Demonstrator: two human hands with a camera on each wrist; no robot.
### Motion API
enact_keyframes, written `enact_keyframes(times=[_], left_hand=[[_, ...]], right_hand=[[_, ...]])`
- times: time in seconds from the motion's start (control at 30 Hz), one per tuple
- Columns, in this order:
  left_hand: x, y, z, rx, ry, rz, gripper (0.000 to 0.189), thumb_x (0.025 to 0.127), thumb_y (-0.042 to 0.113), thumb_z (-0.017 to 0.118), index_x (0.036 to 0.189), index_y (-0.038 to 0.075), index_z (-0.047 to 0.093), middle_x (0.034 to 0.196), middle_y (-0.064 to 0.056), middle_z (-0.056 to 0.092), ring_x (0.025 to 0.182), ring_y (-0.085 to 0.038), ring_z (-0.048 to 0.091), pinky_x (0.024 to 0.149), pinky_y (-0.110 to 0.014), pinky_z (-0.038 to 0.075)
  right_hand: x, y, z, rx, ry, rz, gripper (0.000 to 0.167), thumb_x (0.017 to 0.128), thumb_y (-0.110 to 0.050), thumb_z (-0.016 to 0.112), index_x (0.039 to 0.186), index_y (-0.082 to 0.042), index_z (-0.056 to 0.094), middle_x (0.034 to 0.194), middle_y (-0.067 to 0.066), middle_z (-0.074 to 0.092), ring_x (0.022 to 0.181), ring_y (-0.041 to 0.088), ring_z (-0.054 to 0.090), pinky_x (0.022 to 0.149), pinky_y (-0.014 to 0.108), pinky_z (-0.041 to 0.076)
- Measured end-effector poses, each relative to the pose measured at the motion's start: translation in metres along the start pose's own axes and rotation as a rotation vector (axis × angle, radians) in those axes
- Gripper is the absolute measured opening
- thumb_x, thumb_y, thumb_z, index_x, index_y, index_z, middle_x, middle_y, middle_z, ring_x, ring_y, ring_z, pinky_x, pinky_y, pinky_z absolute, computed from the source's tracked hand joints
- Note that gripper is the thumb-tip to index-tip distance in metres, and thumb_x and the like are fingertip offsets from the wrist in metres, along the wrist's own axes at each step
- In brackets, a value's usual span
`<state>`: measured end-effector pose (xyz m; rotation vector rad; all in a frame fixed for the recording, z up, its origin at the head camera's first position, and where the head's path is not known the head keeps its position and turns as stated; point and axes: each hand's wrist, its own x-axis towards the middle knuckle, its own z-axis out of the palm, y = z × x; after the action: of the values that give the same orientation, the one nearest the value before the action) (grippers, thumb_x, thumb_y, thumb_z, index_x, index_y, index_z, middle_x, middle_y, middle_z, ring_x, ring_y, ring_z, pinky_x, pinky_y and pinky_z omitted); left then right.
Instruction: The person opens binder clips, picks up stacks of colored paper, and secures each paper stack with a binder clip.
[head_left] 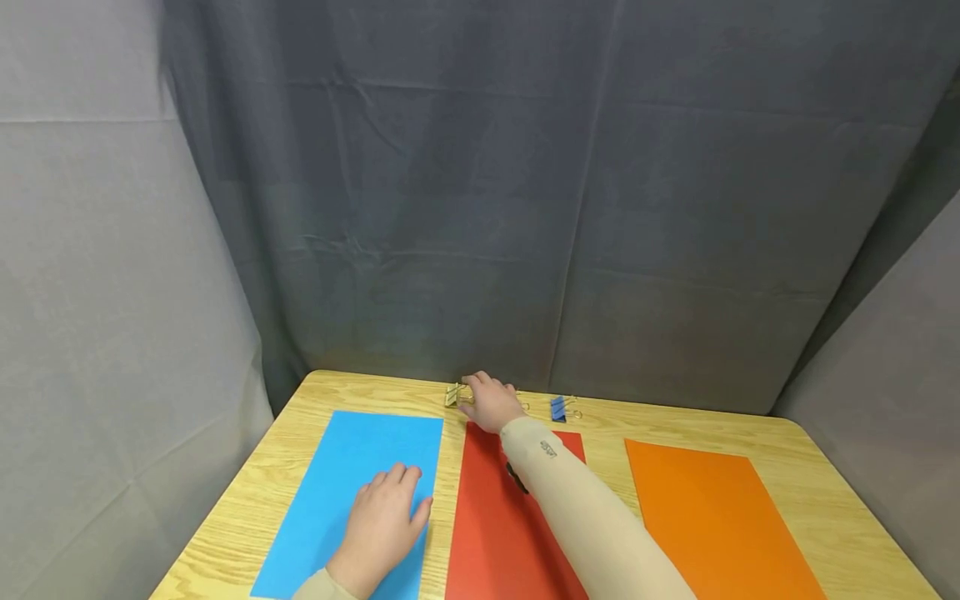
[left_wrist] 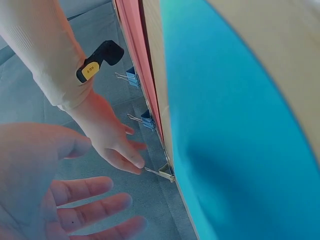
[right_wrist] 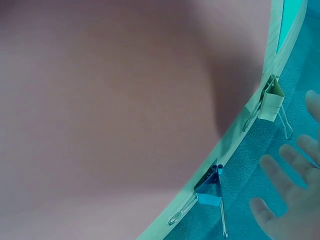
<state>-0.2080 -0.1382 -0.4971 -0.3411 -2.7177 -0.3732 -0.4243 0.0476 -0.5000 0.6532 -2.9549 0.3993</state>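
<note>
At the table's far edge my right hand (head_left: 492, 403) reaches beside a gold binder clip (head_left: 452, 396), fingers extended. In the left wrist view the fingertips of the right hand (left_wrist: 112, 137) are right at the wire handle of the gold clip (left_wrist: 167, 172). The right wrist view shows the fingers spread, with a gap to that clip (right_wrist: 272, 104). A blue binder clip (head_left: 558, 408) stands to the right of the hand; another blue clip (left_wrist: 148, 120) is mostly hidden behind it in the head view. My left hand (head_left: 382, 521) hovers over the blue sheet (head_left: 390, 433), fingers loosely extended, holding nothing.
A red sheet (head_left: 487, 533) lies mid-table under the right forearm, and an orange sheet (head_left: 712, 508) lies at the right. Behind the wooden table (head_left: 232, 500) hangs a dark grey curtain (head_left: 465, 208), with light grey cloth (head_left: 97, 292) along the left side.
</note>
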Motion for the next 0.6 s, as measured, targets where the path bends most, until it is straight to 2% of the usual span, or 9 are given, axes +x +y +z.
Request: enact_keyframes(times=[0.2,0.6], left_hand=[[-0.0008,0.0019,-0.0001,0.001,0.010,0.004,0.032,0.091,0.030,0.078,0.112,0.009,0.068,0.098,-0.005,0.066,0.080,-0.025,0.064,0.065,-0.043,0.052],[-0.0018,0.0058,-0.0014,-0.013,-0.007,-0.002,0.032,0.092,0.030,0.077,0.113,0.008,0.068,0.098,-0.005,0.066,0.081,-0.025,0.064,0.066,-0.044,0.053]], right_hand=[[0.0031,0.0029,0.0013,0.021,-0.001,0.040,0.052,0.104,-0.040,0.062,0.149,-0.015,0.053,0.149,0.008,0.053,0.131,0.034,0.059,0.106,0.060,0.045],[0.0053,0.0092,0.0046,0.039,-0.017,0.074,0.052,0.105,-0.041,0.059,0.151,-0.019,0.052,0.150,0.009,0.052,0.132,0.035,0.058,0.109,0.065,0.041]])
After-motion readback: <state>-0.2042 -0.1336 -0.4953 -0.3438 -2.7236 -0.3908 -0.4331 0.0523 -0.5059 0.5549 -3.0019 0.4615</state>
